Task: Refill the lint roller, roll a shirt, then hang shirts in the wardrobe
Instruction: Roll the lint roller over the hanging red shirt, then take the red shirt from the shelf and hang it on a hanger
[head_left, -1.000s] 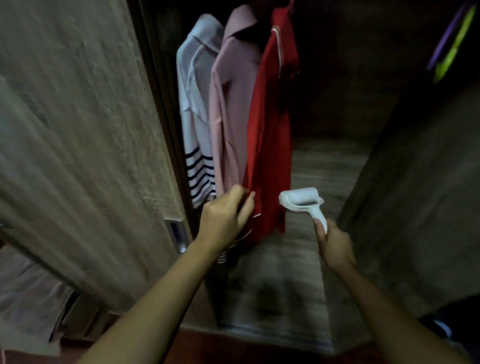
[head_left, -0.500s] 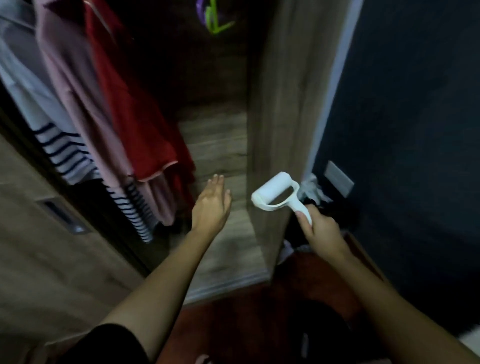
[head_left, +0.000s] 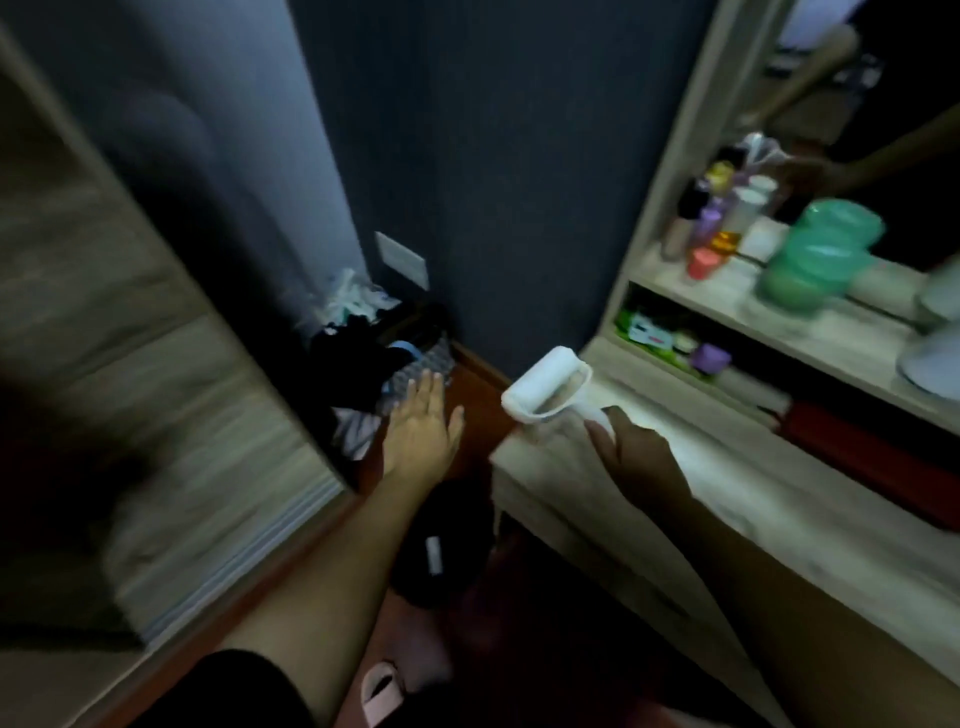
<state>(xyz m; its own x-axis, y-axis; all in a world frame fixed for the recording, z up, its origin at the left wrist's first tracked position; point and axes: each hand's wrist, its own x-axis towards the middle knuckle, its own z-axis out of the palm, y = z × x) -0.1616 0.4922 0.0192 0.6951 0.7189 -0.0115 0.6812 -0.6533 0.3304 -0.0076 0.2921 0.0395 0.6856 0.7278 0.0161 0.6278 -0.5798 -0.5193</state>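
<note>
White lint roller (head_left: 545, 387) held up over the near left corner of the pale desk top (head_left: 675, 499), barrel tilted, upper end toward the dark blue wall (head_left: 493, 156), handle running down and right into the right hand (head_left: 641, 457). Right hand closed around the handle, thumb and fingers wrapped, back of the hand up; forearm stretched out from the lower right corner of the view, crossing above the desk top. No contact visible between roller barrel and desk.

Left hand (head_left: 421, 426) spread flat and empty, palm down, fingers together and pointing away toward the wall, thumb off to the right; arm reaching straight out from the lower middle, a dark short sleeve (head_left: 244, 691) at the bottom. Hand hovering over reddish floor (head_left: 467, 395), well apart from the roller, just short of a heap of dark clothes and a patterned basket (head_left: 421, 369) in the corner.

Left of that, blurred wood-grain wardrobe side (head_left: 156, 415). White wall plate (head_left: 401, 258) low on the wall above the heap. Right of the roller, shelves (head_left: 727, 306) with small bottles (head_left: 711, 218), a purple cup (head_left: 709, 357) and green lidded tubs (head_left: 815, 254), all smeared by motion. Below the left arm, a black round object (head_left: 441, 540) on the floor and a pink slipper (head_left: 382, 693) near the bottom edge.
</note>
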